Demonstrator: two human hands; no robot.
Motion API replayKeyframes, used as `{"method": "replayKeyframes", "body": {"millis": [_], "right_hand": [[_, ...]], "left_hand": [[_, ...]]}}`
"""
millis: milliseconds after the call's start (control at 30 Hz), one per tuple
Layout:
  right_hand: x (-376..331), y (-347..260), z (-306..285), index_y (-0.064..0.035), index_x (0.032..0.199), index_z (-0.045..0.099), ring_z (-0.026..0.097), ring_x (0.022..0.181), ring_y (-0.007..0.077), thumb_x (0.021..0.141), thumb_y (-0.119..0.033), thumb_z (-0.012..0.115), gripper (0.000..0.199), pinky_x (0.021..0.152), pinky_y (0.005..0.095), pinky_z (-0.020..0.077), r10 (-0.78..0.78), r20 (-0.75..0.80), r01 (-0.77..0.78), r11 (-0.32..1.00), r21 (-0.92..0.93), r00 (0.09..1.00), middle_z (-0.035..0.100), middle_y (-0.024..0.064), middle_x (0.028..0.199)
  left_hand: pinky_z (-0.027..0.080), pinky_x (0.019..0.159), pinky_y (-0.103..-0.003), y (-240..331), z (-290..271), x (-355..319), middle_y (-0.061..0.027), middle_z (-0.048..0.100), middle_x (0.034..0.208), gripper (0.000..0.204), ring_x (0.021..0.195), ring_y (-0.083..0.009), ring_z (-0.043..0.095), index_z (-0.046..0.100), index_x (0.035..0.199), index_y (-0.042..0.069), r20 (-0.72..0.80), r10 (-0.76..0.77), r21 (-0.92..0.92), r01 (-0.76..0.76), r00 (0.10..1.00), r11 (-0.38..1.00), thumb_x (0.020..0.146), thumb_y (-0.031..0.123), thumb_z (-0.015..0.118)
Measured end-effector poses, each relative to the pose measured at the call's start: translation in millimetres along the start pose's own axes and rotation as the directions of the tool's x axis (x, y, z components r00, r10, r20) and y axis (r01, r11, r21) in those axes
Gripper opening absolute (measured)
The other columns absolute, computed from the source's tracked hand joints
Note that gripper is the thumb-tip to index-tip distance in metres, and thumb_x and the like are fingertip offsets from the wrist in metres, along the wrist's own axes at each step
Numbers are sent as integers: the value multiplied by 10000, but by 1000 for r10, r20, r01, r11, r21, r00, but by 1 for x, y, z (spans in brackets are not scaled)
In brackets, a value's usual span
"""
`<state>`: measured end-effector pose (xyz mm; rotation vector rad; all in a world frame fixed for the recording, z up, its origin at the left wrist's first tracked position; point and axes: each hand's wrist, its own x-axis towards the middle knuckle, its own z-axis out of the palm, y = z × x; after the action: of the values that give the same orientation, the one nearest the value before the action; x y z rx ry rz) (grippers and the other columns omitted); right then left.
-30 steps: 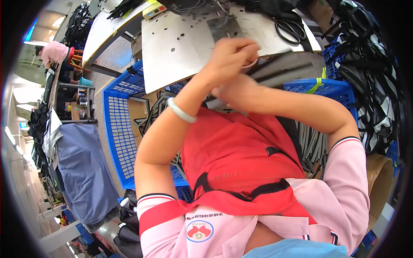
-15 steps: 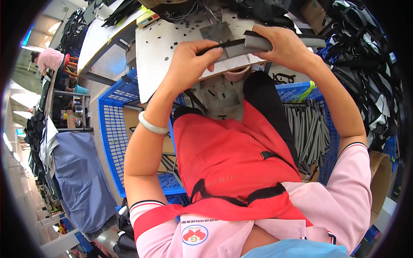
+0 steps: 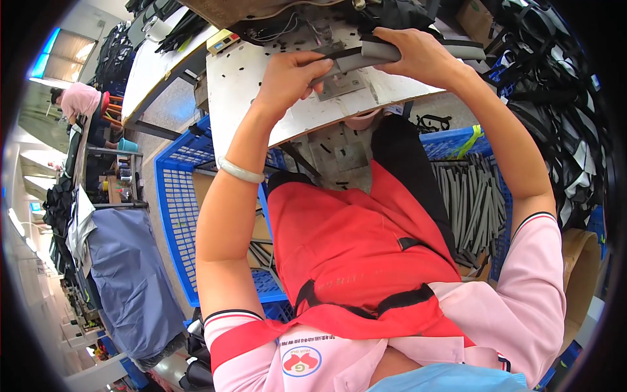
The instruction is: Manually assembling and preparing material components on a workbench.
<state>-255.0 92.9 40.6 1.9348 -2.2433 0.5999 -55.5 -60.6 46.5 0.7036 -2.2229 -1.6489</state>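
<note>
Over the white work table, both my hands hold a grey-and-black strip of fabric or webbing (image 3: pixel 351 62). My left hand (image 3: pixel 290 78), with a pale bangle at its wrist, pinches the left end between thumb and fingers. My right hand (image 3: pixel 421 57) is wrapped round a wider grey sleeve-like part (image 3: pixel 380 51) further along. The rest of the strip (image 3: pixel 465 50) reaches out to the right past my right wrist. Beneath it, a metal plate (image 3: pixel 341 85) is set in the table top (image 3: pixel 238 85).
A blue crate (image 3: pixel 176 215) stands left of my legs, another (image 3: pixel 436 140) on the right with several grey strips (image 3: pixel 467 202). Black straps (image 3: pixel 548 124) hang in a heap at far right. A dark machine part (image 3: pixel 258 12) is at the table's back. Another person (image 3: pixel 85 101) bends at far left.
My hands have moved farther in over the table, carrying the strip. The view has shifted, and more of the table's near part shows. Both hands keep their hold.
</note>
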Motion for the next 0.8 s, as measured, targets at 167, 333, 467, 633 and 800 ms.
{"method": "replayKeyframes", "body": {"millis": [167, 333, 467, 633, 800], "right_hand": [[4, 1, 1, 15, 1253, 513, 613, 973, 365, 777, -297, 703, 600, 859, 391, 480, 42, 50, -44, 998, 36, 998, 642, 218, 1037], [18, 9, 2, 10, 1258, 512, 616, 971, 364, 780, -303, 697, 601, 852, 386, 480, -3, -4, 3, 1000, 7, 1000, 642, 223, 1029], [40, 0, -6, 2, 1264, 514, 618, 994, 352, 786, -280, 686, 581, 866, 382, 471, 85, 126, -93, 994, 57, 988, 634, 233, 1052], [-4, 18, -2, -1, 1262, 509, 600, 1029, 348, 792, -210, 666, 538, 896, 386, 465, 100, -20, -96, 980, 173, 995, 618, 226, 1104], [-67, -125, 57, -63, 924, 574, 522, 1125, 248, 784, -167, 553, 176, 963, 360, 434, -656, -17, 653, 753, -81, 754, 583, 107, 1109]], "left_hand": [[339, 442, -198, 1, 1, 2, -37, 602, 618, 285, 483, -56, 456, 676, 1024, -43, -11, -23, -27, 22, 1000, 999, 858, 189, 659], [304, 439, -190, 1, -6, 19, -22, 580, 641, 244, 473, -39, 412, 658, 1046, -20, 11, -11, -31, 12, 1000, 999, 875, 152, 636], [371, 480, -202, -20, -17, 33, -51, 608, 679, 236, 497, -81, 473, 664, 1017, -24, -54, -47, -155, 38, 997, 987, 882, 165, 619], [464, 593, -276, -28, -23, 16, -93, 671, 759, 255, 624, -137, 585, 693, 951, -29, -202, 158, 81, -145, 966, 986, 857, 202, 643], [489, 679, -348, -17, 38, -9, -211, 653, 787, 291, 696, -288, 635, 692, 883, 1, 82, 236, 373, -249, 968, 894, 800, 276, 646]]}}
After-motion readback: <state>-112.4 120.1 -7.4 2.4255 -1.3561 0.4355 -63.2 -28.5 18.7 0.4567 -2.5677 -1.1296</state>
